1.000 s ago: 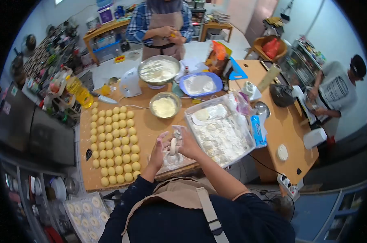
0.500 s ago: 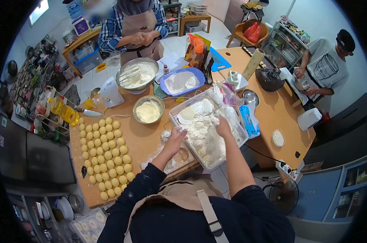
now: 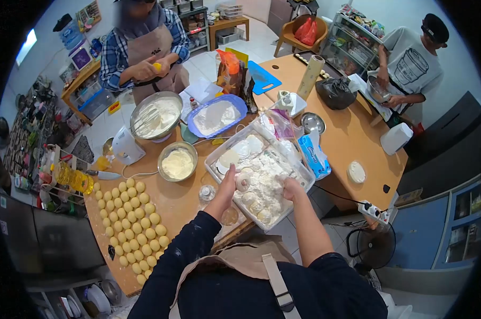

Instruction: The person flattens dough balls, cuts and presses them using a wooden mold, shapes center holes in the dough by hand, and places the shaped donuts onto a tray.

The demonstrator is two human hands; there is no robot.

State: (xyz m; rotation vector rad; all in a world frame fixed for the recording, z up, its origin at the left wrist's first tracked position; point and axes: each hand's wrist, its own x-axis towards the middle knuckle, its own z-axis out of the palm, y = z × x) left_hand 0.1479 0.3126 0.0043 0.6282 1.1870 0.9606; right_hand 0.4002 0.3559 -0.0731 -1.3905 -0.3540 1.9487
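Note:
My left hand (image 3: 225, 189) is over the left part of a clear plastic tub (image 3: 308, 187), closed on a flour-dusted dough ring (image 3: 242, 183). My right hand (image 3: 290, 188) is low over loose flour (image 3: 268, 173) at the right side of the tub, its fingers curled. Whether they hold anything is hidden. Flat pale discs (image 3: 230, 158) lie in the back left of the tub. Several floured dough rounds (image 3: 256, 206) sit in the front part, below my hands.
Rows of yellow dough balls (image 3: 129, 212) cover the table's left side. Beyond the tub stand a bowl of yellow cream (image 3: 178, 163), a mixing bowl (image 3: 166, 114) with a whisk and a blue tray (image 3: 216, 116). Two people work nearby; one holds something yellow (image 3: 157, 66).
My view has shifted, so the table appears further left. My left hand has moved from the tub's left edge to inside it and now holds the dough ring. My right hand's fingers have curled.

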